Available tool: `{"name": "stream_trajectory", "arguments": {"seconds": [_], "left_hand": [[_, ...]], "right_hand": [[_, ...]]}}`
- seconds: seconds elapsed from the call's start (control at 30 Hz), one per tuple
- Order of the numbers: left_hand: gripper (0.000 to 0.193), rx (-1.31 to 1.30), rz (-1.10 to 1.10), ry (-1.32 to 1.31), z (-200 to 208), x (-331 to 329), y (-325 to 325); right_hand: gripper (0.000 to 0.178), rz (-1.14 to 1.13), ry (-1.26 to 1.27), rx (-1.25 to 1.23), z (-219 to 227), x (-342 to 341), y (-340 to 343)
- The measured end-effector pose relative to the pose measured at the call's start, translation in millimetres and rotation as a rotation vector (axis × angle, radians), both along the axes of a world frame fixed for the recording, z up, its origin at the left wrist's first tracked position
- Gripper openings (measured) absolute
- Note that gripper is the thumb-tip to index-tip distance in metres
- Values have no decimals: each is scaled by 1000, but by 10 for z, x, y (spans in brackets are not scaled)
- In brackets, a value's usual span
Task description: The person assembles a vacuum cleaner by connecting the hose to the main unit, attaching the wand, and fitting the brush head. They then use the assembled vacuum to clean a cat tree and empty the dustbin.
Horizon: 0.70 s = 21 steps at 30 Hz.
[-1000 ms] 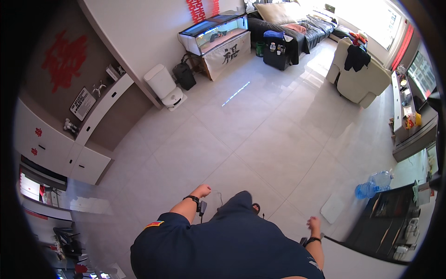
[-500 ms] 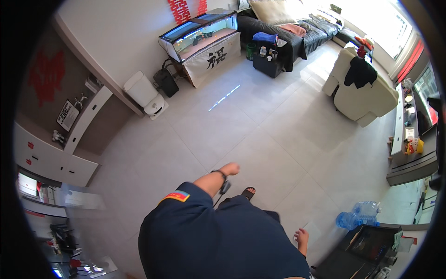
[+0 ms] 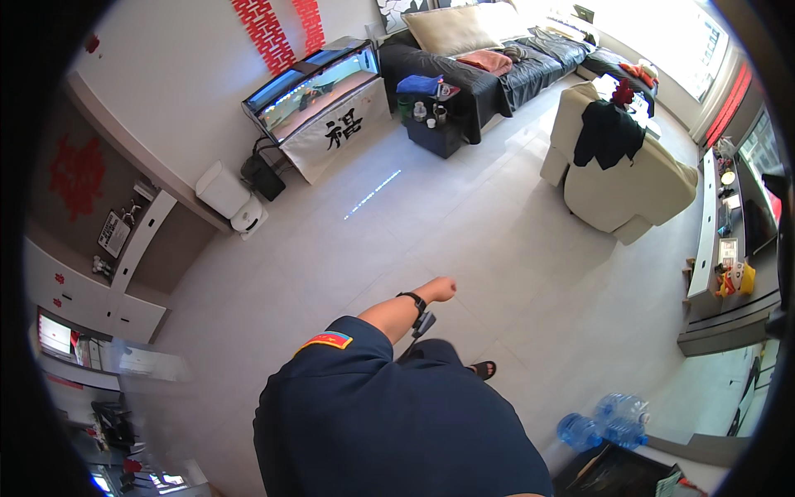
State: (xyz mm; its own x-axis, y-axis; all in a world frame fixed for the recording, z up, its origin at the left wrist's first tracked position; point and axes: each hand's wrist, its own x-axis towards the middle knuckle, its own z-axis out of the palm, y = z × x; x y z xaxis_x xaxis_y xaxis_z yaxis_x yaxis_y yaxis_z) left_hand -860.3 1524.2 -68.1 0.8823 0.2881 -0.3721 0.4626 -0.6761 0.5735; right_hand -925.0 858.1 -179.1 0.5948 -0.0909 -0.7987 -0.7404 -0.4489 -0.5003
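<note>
Navy cloth fills the low middle of my feed: the wearer's short-sleeved shirt point(image 3: 397, 422), with a red, yellow and blue patch point(image 3: 329, 340) on the left sleeve. Toward twelve o'clock from that body I find a black wrist strap point(image 3: 416, 300) around the wrist and, just beside it, a small dark box-shaped device point(image 3: 424, 323). Past them, between twelve and one, the left hand point(image 3: 442, 289) hangs over pale grey floor tiles point(image 3: 290, 282); its fingers look drawn in narrow, but I cannot tell whether they hold something. The right hand is outside my view, so I cannot tell its state. At two o'clock I see a dark open-toed sandal point(image 3: 487, 370) on a foot; at three, translucent blue plastic water jugs point(image 3: 621, 421), grouped together. Farther off, between one and two, stands a cream padded armchair point(image 3: 617, 195) with a black garment point(image 3: 609, 135) over its back. Farther still, near twelve, I make out a long glass fish tank point(image 3: 319, 91) and a black-covered sofa point(image 3: 530, 87).
</note>
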Motion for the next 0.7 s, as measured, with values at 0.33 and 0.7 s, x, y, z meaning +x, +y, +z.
{"name": "stream_trajectory", "arguments": {"seconds": [0.33, 0.7], "left_hand": [[23, 19, -138, 330, -679, 1621, -614], [28, -217, -240, 447, -337, 6157, -2467]], "right_hand": [[21, -261, -546, 274, 660, 4095, -1106], [25, -480, -245, -134, 820, 4251, -1704]]}}
